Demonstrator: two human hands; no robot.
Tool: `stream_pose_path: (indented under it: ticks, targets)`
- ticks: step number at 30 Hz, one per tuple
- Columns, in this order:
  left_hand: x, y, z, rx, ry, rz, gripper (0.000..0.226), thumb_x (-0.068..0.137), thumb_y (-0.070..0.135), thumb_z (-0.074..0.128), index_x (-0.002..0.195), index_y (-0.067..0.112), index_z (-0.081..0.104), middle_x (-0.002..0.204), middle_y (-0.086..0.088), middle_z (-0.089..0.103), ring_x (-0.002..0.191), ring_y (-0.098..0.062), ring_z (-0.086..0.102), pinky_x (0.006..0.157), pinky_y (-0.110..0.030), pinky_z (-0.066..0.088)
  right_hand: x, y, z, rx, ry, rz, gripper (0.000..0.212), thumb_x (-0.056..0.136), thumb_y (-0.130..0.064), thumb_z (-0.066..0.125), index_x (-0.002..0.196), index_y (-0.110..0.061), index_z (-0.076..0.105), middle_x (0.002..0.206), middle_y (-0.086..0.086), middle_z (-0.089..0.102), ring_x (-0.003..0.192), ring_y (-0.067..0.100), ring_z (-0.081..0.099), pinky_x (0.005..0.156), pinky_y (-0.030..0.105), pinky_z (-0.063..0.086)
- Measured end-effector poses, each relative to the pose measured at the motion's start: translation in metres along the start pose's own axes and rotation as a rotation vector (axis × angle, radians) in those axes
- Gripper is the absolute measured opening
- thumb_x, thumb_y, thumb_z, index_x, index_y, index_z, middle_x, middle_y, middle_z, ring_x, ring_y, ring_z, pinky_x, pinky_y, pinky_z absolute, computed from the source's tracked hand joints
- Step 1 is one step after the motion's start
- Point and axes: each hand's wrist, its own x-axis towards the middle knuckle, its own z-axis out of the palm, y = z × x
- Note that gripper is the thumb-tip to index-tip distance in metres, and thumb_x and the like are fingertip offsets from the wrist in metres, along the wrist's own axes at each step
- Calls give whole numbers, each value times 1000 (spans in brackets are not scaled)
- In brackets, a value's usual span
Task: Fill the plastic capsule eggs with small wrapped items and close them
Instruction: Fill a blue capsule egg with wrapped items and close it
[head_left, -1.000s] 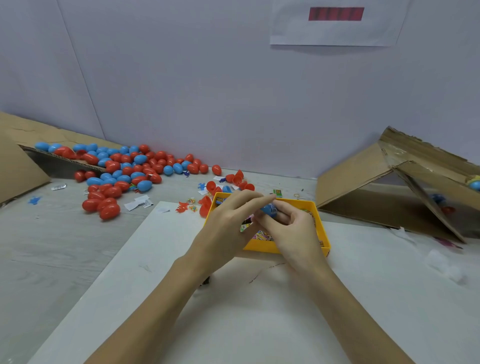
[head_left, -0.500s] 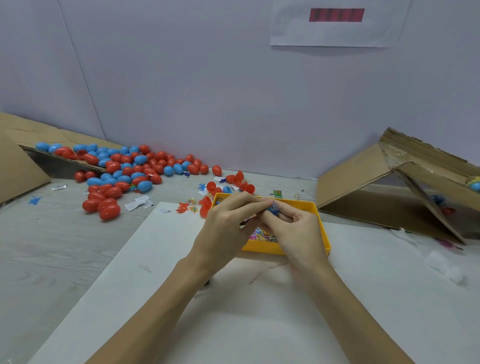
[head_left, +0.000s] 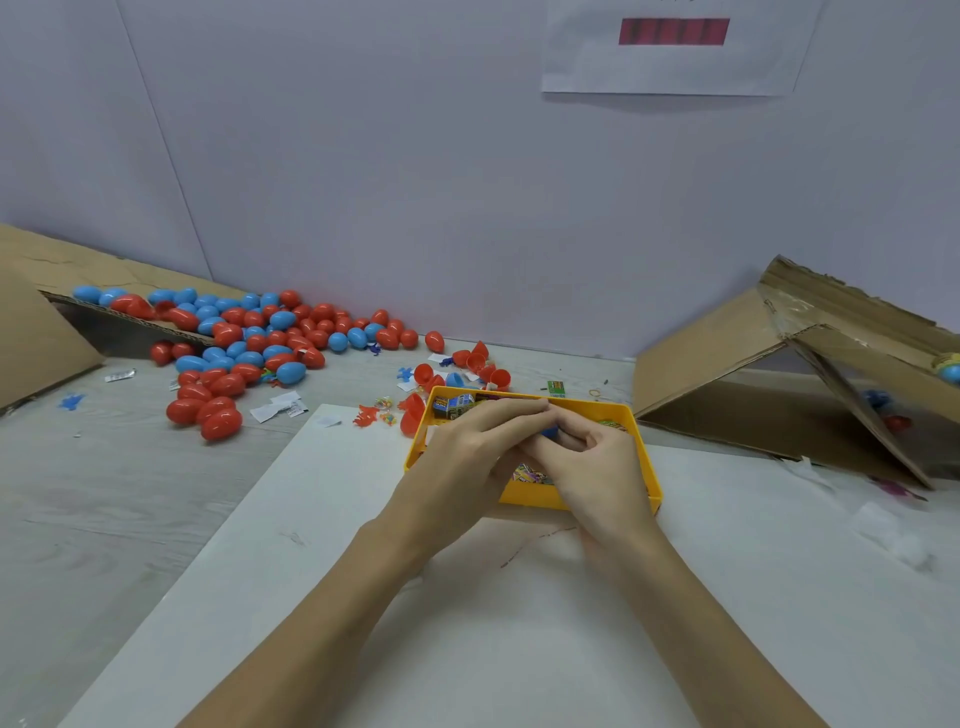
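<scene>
hands: left hand (head_left: 470, 457) and right hand (head_left: 597, 467) both pinch blue egg (head_left: 549, 431) between fingertips, above yellow tray (head_left: 649, 467)
risk: halves misaligned or wrapper caught, egg won't snap

Small blue plastic capsule egg (head_left: 549, 431): less exposed than a second ago, now a sliver between closed-in fingers. Left hand (head_left: 470, 457) and right hand (head_left: 597, 467): pressed closer together; left fingers lowered over the right's.
</scene>
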Motion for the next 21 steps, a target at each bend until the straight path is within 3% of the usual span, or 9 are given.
stream_pose_path:
  ticks: [4, 10, 13, 16, 18, 21]
  targets:
    - [1, 3, -3, -36, 103, -34, 39, 86, 4, 76, 124, 11, 72, 123, -5, 72, 112, -18, 70, 93, -31, 59, 1, -1, 1, 17, 21, 26, 48, 87, -19, 81, 133, -17, 69, 114, -4, 77, 102, 9, 74, 90, 31, 62]
    - [4, 6, -6, -26, 134, -29, 38, 80, 2, 81, 117, 8, 75, 115, -6, 75, 107, -17, 72, 95, -21, 55, 2, 0, 1, 30, 38, 34, 48, 86, -17, 81, 132, -16, 69, 109, -6, 78, 99, 7, 75, 85, 27, 62]
    - [5, 5, -8, -41, 131, -56, 38, 79, 2, 81, 116, 6, 75, 114, -8, 75, 106, -17, 71, 98, -12, 49, 3, -1, 0, 57, -38, 51, 38, 91, -14, 76, 128, -20, 70, 98, -14, 78, 97, 6, 75, 80, 23, 62]
    - [6, 1, -11, -141, 155, -161, 38, 84, 2, 78, 121, 7, 73, 117, -5, 74, 107, -14, 71, 95, -19, 55, 8, -5, -5, 203, -172, 122, 27, 102, -14, 62, 127, -11, 69, 110, 2, 79, 106, 17, 75, 93, 34, 60]
    - [6, -1, -13, -270, 163, -260, 37, 90, 6, 74, 126, 7, 69, 120, -3, 73, 107, -9, 70, 92, -23, 58, 11, -6, -9, 260, -170, 140, 28, 105, -11, 55, 130, -6, 67, 116, 9, 76, 108, 21, 74, 98, 38, 58]
    - [7, -1, -12, -379, 134, -329, 38, 91, 11, 74, 128, 7, 67, 120, 0, 72, 108, -7, 70, 91, -24, 58, 10, -4, -11, 244, -135, 114, 26, 102, -8, 59, 126, -6, 68, 111, 9, 78, 102, 22, 76, 90, 33, 61]
